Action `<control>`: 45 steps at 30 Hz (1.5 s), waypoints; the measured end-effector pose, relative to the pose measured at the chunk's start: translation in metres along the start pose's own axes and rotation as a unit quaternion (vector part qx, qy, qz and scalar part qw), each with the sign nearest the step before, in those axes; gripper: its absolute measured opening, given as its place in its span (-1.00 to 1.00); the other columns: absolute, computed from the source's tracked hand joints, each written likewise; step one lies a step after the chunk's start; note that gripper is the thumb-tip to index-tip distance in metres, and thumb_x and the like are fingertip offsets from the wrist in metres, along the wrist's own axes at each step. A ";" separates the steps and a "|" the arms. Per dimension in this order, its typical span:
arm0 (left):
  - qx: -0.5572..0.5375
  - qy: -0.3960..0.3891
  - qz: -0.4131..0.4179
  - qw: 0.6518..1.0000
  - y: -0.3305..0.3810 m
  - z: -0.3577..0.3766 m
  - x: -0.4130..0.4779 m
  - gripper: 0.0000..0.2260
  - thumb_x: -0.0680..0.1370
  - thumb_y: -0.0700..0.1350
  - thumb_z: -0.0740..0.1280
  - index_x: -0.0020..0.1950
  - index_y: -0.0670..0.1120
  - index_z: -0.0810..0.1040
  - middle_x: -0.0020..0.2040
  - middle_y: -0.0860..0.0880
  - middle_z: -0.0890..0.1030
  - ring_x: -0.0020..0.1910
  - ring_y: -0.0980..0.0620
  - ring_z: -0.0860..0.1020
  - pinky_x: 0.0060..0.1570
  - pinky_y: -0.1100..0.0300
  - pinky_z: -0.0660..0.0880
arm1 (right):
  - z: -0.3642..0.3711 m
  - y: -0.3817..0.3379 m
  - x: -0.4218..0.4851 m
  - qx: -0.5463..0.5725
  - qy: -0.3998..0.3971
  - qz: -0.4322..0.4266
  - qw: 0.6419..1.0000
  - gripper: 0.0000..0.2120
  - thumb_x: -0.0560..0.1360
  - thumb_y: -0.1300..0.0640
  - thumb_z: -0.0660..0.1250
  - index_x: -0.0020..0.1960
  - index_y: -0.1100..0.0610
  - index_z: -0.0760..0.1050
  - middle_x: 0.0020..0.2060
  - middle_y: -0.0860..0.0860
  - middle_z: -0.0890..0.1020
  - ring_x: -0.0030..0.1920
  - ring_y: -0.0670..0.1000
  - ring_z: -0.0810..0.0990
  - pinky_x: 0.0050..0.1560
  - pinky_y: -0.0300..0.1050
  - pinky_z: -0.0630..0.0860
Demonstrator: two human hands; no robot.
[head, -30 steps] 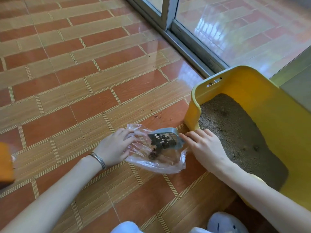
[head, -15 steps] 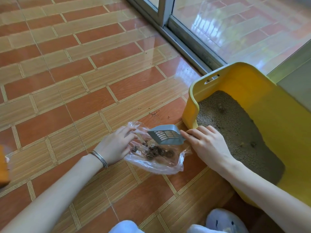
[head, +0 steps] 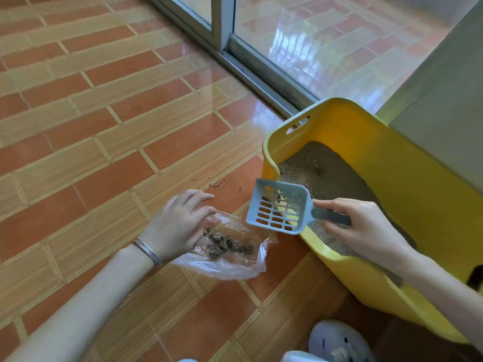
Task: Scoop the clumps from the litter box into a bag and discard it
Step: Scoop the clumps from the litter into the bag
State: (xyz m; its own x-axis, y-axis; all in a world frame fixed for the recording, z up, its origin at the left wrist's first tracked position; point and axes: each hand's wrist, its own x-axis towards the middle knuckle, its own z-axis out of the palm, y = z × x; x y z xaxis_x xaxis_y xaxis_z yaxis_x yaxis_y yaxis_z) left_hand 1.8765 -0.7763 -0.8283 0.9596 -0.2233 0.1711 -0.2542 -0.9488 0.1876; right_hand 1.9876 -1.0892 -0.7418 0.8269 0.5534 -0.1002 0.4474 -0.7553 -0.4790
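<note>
Gripping empty scoop (head: 277, 207) by handle, R hand (head: 366, 231) hovers over box (head: 352, 278) rim. L hand (head: 177, 226) rests on bag (head: 230, 267), at 9 o'clock of box; fingers loosely bent, pinch unclear. Several clumps (head: 224, 244) bagged; maybe more sifting, discard left.

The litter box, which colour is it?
The litter box is yellow; the head view shows it.
</note>
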 end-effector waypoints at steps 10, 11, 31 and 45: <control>-0.009 0.026 0.154 0.988 0.070 -0.007 0.084 -0.68 0.47 -0.07 0.17 0.15 -0.12 0.54 0.20 -0.12 0.54 0.20 -0.10 0.47 0.14 0.01 0.48 | -0.068 0.086 -0.043 -0.011 -0.008 0.146 0.989 -0.65 0.43 0.19 0.42 0.20 0.08 0.53 0.01 -0.04 0.61 -0.13 -0.21 0.51 -0.21 -0.37 0.40; -0.009 0.016 0.165 0.986 0.076 -0.003 0.092 -0.68 0.47 -0.05 0.20 0.14 -0.13 0.55 0.19 -0.13 0.55 0.19 -0.11 0.49 0.14 0.01 0.49 | -0.069 0.097 -0.044 -0.025 -0.033 0.191 0.981 -0.66 0.46 0.15 0.39 0.23 0.07 0.51 0.04 -0.05 0.60 -0.10 -0.18 0.50 -0.18 -0.35 0.39; 0.005 -0.070 0.145 0.987 0.100 0.051 0.129 -0.64 0.59 0.03 0.04 0.07 -0.10 0.56 0.13 -0.08 0.56 0.15 -0.09 0.51 0.14 0.03 0.44 | -0.051 0.170 -0.029 -0.280 -0.178 0.309 0.891 -0.84 0.57 0.15 0.20 0.09 0.15 0.51 -0.31 -0.02 0.44 -0.34 -0.06 0.45 -0.44 -0.20 0.33; 0.020 -0.049 0.148 0.988 0.094 0.038 0.120 -0.65 0.59 0.00 0.06 0.06 -0.14 0.57 0.11 -0.12 0.58 0.15 -0.12 0.53 0.09 0.04 0.52 | 0.000 0.155 0.034 -0.062 -0.088 0.192 0.975 -0.73 0.51 0.21 0.31 0.20 0.08 0.54 -0.13 0.02 0.65 -0.41 -0.13 0.46 -0.33 -0.21 0.46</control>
State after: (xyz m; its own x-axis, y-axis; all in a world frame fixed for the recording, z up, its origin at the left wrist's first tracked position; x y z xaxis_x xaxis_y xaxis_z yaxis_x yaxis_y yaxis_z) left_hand 1.9727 -0.9012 -0.8266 0.8519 -0.5104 0.1171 -0.5217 -0.8465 0.1059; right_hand 2.0853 -1.1870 -0.8195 0.8749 0.2648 -0.4055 0.1633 -0.9495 -0.2678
